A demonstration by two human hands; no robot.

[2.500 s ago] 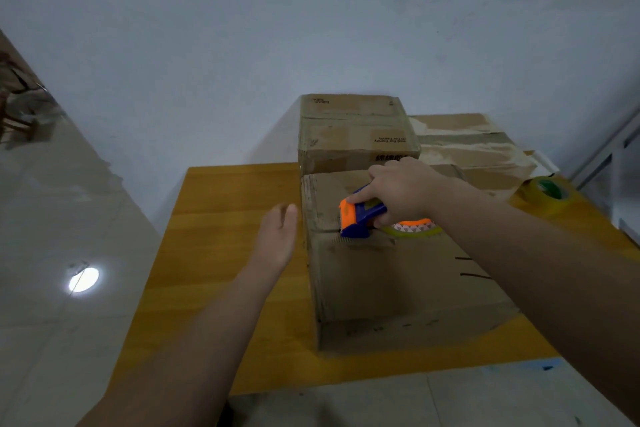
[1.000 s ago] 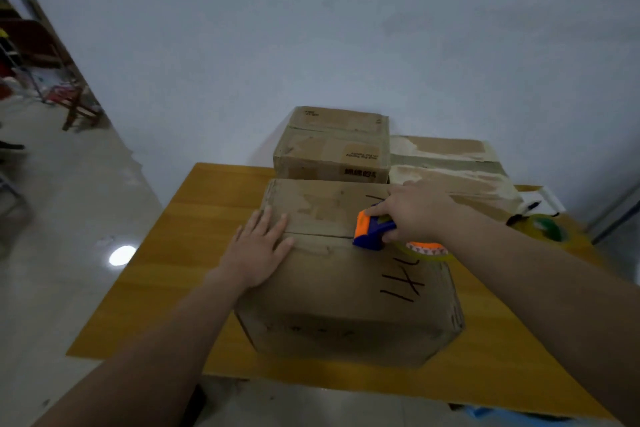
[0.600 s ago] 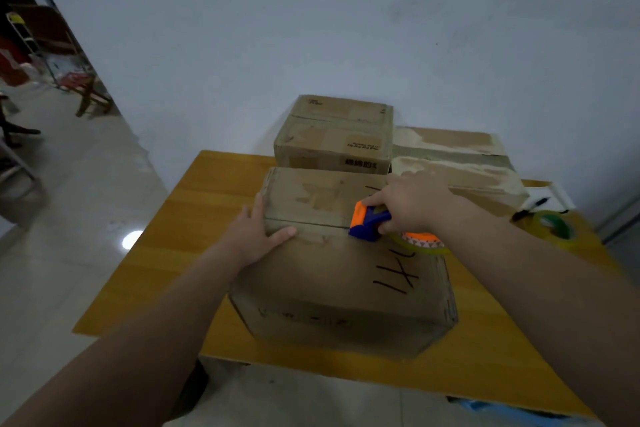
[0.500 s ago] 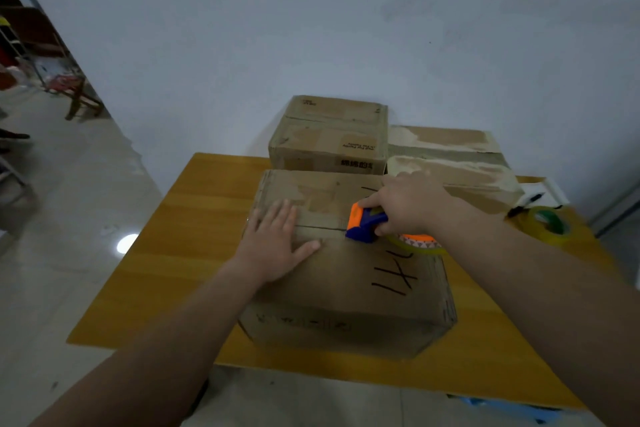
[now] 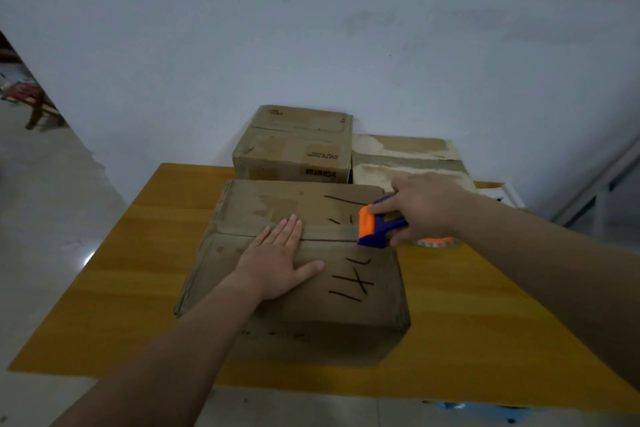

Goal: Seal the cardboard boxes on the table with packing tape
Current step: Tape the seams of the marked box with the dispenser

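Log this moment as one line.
phase: taping top seam | left hand: flat on front box | right hand: grips tape dispenser at seam's right end | tape laid: cannot tell

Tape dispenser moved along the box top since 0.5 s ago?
Yes. The tape dispenser in the right hand slid right, toward the right edge of the front box; small marker strokes now show left of its nose.
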